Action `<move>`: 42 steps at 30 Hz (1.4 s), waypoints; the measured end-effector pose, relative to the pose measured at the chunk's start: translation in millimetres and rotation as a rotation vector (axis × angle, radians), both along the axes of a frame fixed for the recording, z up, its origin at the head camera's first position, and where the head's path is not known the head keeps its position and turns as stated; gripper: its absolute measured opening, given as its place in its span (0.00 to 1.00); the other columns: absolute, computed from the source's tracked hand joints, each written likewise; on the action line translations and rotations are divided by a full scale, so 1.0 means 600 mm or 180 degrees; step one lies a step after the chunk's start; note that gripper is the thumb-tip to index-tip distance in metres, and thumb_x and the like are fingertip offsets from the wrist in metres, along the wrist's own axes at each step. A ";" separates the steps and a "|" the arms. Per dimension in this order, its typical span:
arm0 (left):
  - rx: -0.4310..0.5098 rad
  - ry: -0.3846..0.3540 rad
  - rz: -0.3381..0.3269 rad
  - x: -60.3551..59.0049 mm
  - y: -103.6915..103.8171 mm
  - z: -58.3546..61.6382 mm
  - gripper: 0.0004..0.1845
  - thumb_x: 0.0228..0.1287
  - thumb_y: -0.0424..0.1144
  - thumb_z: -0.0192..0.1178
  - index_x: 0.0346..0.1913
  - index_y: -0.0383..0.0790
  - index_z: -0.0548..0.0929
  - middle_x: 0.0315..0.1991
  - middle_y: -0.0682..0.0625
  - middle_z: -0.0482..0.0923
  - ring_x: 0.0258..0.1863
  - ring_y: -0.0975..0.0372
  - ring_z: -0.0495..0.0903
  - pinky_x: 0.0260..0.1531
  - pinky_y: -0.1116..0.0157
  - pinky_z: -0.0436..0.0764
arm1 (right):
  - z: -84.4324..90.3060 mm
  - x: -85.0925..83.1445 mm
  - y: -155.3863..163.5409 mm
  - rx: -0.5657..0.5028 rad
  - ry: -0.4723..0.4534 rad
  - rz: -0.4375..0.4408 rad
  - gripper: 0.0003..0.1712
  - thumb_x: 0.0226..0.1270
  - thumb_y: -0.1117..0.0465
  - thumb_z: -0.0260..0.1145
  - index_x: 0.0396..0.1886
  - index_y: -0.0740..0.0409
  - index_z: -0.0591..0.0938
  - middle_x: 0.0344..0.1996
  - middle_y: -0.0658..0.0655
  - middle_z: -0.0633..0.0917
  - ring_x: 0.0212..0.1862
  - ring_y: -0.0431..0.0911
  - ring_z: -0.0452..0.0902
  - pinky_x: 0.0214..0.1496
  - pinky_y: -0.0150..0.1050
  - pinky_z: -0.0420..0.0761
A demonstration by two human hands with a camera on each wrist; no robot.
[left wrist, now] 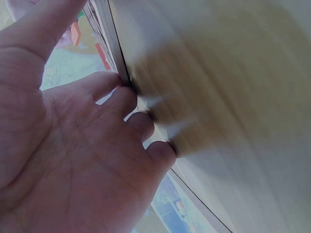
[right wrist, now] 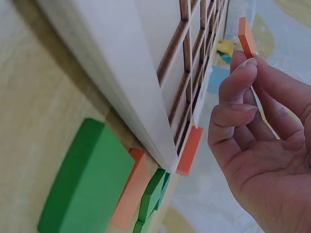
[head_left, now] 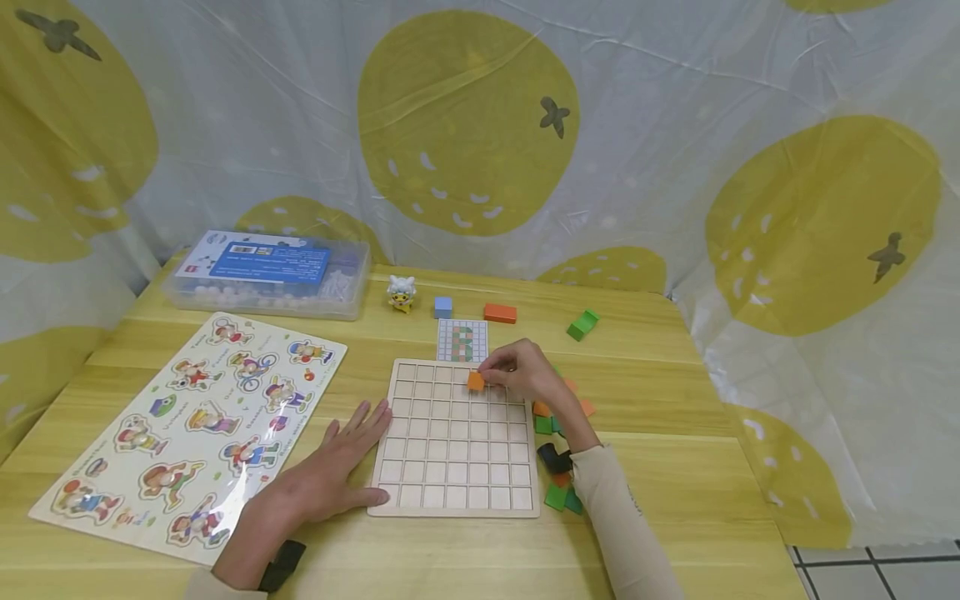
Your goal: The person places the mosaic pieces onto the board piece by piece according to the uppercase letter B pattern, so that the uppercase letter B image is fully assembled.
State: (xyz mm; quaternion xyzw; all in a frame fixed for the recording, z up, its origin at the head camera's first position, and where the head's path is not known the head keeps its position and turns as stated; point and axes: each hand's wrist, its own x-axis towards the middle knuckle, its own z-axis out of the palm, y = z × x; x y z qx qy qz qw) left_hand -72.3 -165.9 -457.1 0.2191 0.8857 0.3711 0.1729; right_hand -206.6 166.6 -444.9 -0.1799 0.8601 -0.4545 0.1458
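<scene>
An orange tile [head_left: 476,381] is pinched between thumb and fingertips of the right hand [head_left: 525,372] and is held just above the upper rows of the wooden grid board [head_left: 456,467], near its middle columns. In the right wrist view the tile [right wrist: 247,37] is seen edge-on, gripped at the fingertips [right wrist: 241,73], clear of the board's cells [right wrist: 182,73]. The left hand [head_left: 330,471] is laid flat on the table [head_left: 675,467], fingers straight and slightly spread, with the fingertips [left wrist: 114,82] pressed against the board's left edge. A loose pile of green and orange tiles [head_left: 558,487] is found just beside the board's right edge. A small pattern card [head_left: 462,340] is lying just beyond the board's far edge.
</scene>
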 end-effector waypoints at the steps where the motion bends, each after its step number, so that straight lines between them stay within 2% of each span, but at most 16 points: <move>1: -0.0002 0.0002 0.0000 0.000 0.000 0.000 0.58 0.63 0.49 0.77 0.86 0.32 0.54 0.88 0.38 0.44 0.86 0.36 0.39 0.81 0.30 0.38 | 0.000 0.000 0.000 0.0004 0.0000 0.0011 0.05 0.74 0.67 0.73 0.43 0.63 0.93 0.36 0.58 0.93 0.33 0.56 0.89 0.35 0.44 0.90; 8: 0.0028 -0.0016 -0.0014 0.000 -0.001 0.001 0.58 0.63 0.49 0.77 0.86 0.32 0.53 0.88 0.38 0.43 0.86 0.36 0.38 0.81 0.30 0.37 | 0.010 -0.004 -0.002 -0.0011 0.0045 0.0111 0.05 0.74 0.68 0.72 0.42 0.64 0.93 0.32 0.58 0.91 0.30 0.62 0.86 0.29 0.45 0.85; 11: 0.0041 -0.0012 -0.0021 0.000 -0.001 0.001 0.58 0.63 0.49 0.77 0.86 0.32 0.53 0.88 0.38 0.43 0.86 0.36 0.38 0.81 0.30 0.37 | 0.019 -0.008 -0.001 -0.0003 0.0038 0.0118 0.05 0.74 0.68 0.72 0.42 0.63 0.93 0.32 0.57 0.92 0.32 0.62 0.86 0.31 0.44 0.87; 14: 0.0046 -0.0007 -0.0026 0.000 -0.001 0.001 0.58 0.63 0.49 0.77 0.86 0.32 0.54 0.88 0.38 0.43 0.86 0.36 0.38 0.81 0.30 0.37 | 0.032 -0.013 0.004 -0.0020 0.0046 0.0136 0.05 0.75 0.68 0.72 0.42 0.64 0.93 0.34 0.58 0.92 0.34 0.64 0.87 0.36 0.52 0.90; 17: 0.0063 -0.0017 -0.0026 0.000 -0.002 0.002 0.58 0.63 0.49 0.77 0.86 0.31 0.53 0.88 0.38 0.43 0.86 0.36 0.38 0.81 0.30 0.37 | 0.050 -0.017 0.011 -0.0050 0.0056 0.0173 0.06 0.75 0.68 0.71 0.44 0.65 0.92 0.37 0.59 0.93 0.37 0.68 0.86 0.43 0.63 0.89; 20: 0.0081 -0.0045 -0.0025 0.001 -0.002 0.002 0.58 0.63 0.48 0.77 0.86 0.31 0.53 0.88 0.37 0.43 0.86 0.36 0.37 0.81 0.30 0.36 | 0.068 -0.024 0.016 -0.0033 0.0081 0.0233 0.07 0.76 0.67 0.70 0.46 0.64 0.92 0.39 0.59 0.93 0.38 0.70 0.86 0.44 0.65 0.88; 24: 0.0063 -0.0040 -0.0026 0.000 -0.003 0.002 0.58 0.63 0.49 0.77 0.86 0.32 0.53 0.88 0.38 0.43 0.86 0.37 0.37 0.81 0.30 0.36 | 0.093 -0.037 0.025 -0.0041 0.0058 0.0229 0.07 0.77 0.66 0.70 0.46 0.63 0.92 0.40 0.61 0.92 0.40 0.71 0.85 0.40 0.53 0.86; 28: 0.0035 0.0005 -0.0037 -0.001 -0.003 0.001 0.58 0.64 0.50 0.76 0.86 0.32 0.53 0.88 0.38 0.43 0.86 0.36 0.38 0.81 0.30 0.37 | 0.119 -0.048 0.040 -0.0014 0.0079 0.0221 0.07 0.78 0.65 0.70 0.46 0.63 0.92 0.39 0.62 0.92 0.35 0.58 0.86 0.37 0.41 0.81; 31: 0.0032 -0.0002 -0.0033 -0.001 -0.002 0.000 0.58 0.63 0.50 0.77 0.86 0.32 0.54 0.88 0.38 0.43 0.86 0.36 0.38 0.81 0.30 0.37 | 0.135 -0.052 0.052 0.0040 0.0163 0.0235 0.08 0.77 0.65 0.71 0.47 0.64 0.92 0.37 0.59 0.92 0.32 0.49 0.84 0.35 0.39 0.80; 33: 0.0033 -0.0022 -0.0028 -0.001 -0.002 0.001 0.58 0.63 0.50 0.77 0.86 0.32 0.53 0.88 0.38 0.43 0.86 0.36 0.38 0.81 0.30 0.37 | 0.141 -0.054 0.060 0.0034 0.0183 0.0213 0.08 0.77 0.66 0.71 0.48 0.65 0.92 0.36 0.56 0.92 0.32 0.49 0.84 0.35 0.40 0.81; 37: 0.0038 -0.0017 -0.0030 -0.002 -0.002 0.001 0.58 0.63 0.49 0.77 0.86 0.32 0.54 0.88 0.38 0.43 0.86 0.36 0.38 0.81 0.30 0.37 | 0.152 -0.056 0.074 0.0017 0.0172 0.0209 0.09 0.77 0.66 0.70 0.49 0.67 0.91 0.40 0.60 0.92 0.33 0.49 0.84 0.38 0.40 0.83; 42: 0.0045 -0.0004 -0.0031 -0.002 -0.001 0.001 0.58 0.63 0.49 0.77 0.86 0.32 0.54 0.88 0.37 0.43 0.86 0.36 0.38 0.81 0.30 0.37 | 0.165 -0.062 0.081 0.0029 0.0201 0.0210 0.09 0.77 0.66 0.70 0.49 0.66 0.92 0.33 0.58 0.90 0.30 0.48 0.80 0.33 0.36 0.78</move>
